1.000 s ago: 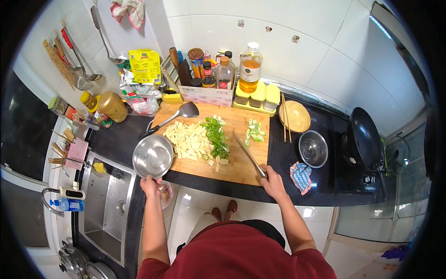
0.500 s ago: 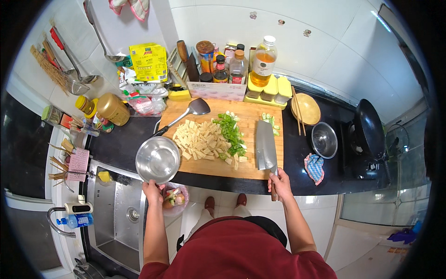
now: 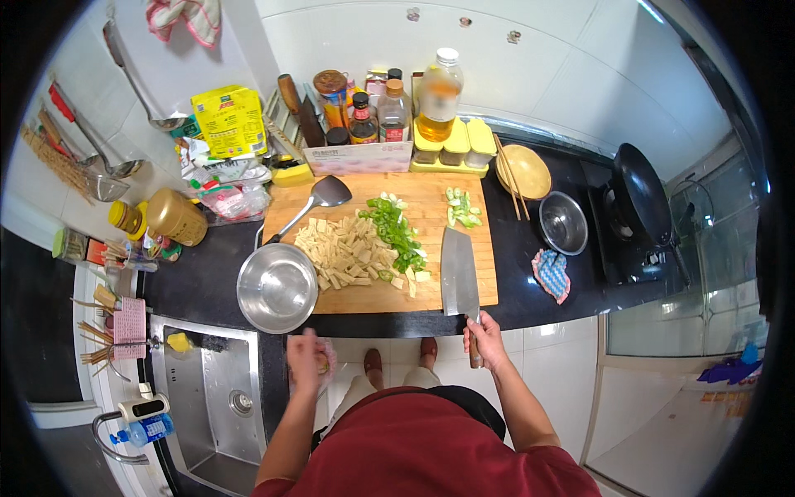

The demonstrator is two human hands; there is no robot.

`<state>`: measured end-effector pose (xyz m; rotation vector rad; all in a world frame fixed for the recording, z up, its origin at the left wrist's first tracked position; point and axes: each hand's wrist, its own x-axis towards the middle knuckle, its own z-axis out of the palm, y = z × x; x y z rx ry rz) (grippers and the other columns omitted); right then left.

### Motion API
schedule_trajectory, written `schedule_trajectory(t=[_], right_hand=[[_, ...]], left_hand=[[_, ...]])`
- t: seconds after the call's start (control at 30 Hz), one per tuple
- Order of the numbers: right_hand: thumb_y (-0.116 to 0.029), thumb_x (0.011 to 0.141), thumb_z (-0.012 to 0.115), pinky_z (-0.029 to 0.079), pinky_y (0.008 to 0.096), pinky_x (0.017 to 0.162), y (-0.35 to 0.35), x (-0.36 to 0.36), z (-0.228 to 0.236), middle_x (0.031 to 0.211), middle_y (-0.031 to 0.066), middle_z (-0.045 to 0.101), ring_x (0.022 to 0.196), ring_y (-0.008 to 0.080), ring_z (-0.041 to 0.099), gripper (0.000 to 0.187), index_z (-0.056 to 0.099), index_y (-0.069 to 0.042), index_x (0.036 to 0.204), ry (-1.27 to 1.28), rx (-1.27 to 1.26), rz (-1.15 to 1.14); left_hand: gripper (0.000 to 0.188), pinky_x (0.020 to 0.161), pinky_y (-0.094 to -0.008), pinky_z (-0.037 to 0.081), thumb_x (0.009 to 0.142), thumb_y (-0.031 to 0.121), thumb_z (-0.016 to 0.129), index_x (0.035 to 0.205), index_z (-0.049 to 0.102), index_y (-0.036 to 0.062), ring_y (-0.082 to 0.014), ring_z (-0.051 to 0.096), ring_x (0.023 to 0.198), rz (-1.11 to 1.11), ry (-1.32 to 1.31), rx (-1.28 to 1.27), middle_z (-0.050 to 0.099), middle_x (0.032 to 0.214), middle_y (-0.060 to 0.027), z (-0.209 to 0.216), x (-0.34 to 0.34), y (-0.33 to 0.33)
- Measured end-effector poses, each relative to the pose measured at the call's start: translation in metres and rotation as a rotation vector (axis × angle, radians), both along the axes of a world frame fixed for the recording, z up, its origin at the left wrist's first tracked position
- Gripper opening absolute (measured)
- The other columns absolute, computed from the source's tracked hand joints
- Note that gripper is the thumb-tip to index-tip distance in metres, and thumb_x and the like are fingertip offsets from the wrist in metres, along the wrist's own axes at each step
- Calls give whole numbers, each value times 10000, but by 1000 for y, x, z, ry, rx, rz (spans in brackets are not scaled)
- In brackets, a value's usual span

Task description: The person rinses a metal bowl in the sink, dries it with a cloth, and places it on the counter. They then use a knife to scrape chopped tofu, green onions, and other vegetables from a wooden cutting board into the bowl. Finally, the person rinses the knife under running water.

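Observation:
My right hand (image 3: pixel 487 338) grips the wooden handle of a cleaver (image 3: pixel 460 272) at the board's near edge. Its broad blade points away from me over the right part of the wooden cutting board (image 3: pixel 489 277). My left hand (image 3: pixel 305 363) is off the steel bowl (image 3: pixel 277 290), just below its near rim, and motion blurs its fingers. That bowl overlaps the board's near left corner. On the board lie a pile of pale yellow cut strips (image 3: pixel 339 253), chopped green pepper (image 3: pixel 397 236), a few sliced green pieces (image 3: pixel 462 207) and a spatula (image 3: pixel 330 193).
A sink (image 3: pixel 211 398) lies at the left. Bottles (image 3: pixel 439 103) and yellow-lidded seasoning boxes (image 3: pixel 454 147) line the back. To the right are a yellow bowl with chopsticks (image 3: pixel 530 172), a small steel bowl (image 3: pixel 563 224), a checked cloth (image 3: pixel 551 276) and a wok (image 3: pixel 642 195).
My left hand has let go of the steel bowl's rim and drawn back toward me. The cleaver stays in my right hand, its blade tilted slightly differently. The whole view has shifted a little.

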<state>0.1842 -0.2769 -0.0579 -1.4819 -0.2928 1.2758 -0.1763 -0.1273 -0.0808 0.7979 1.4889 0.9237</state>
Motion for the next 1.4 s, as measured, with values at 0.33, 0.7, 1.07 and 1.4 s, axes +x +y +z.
schedule_trajectory(t=[0.33,0.7,1.07,1.4], right_hand=[[-149,963,539,470,255,451,7,-27,-10,684,12,548,521,106,532,84,524,-94,1025,147,13,35],[-152,941,557,444,268,445,52,-52,-10,683,25,538,512,121,529,96,487,-86,939,108,7,119],[-147,941,554,430,255,441,76,-54,-10,658,11,526,494,109,511,85,500,-82,927,101,-1,122],[-111,881,599,500,386,641,80,-34,36,847,207,644,720,321,651,287,531,-17,1143,-803,-72,98]], left_hand=[[896,1079,-577,214,668,493,754,1384,406,84,-435,275,1328,-673,937,953,326,1417,-241,25,163,63],[896,1047,-647,194,691,543,720,1441,368,201,-438,184,1368,-695,896,805,184,1504,-226,12,227,60],[641,981,-661,270,823,393,648,1396,443,192,-422,243,1345,-644,880,816,287,1479,-194,5,236,77],[582,983,-611,285,819,313,657,1321,485,75,-384,342,1286,-600,892,861,374,1432,-189,6,227,80]])
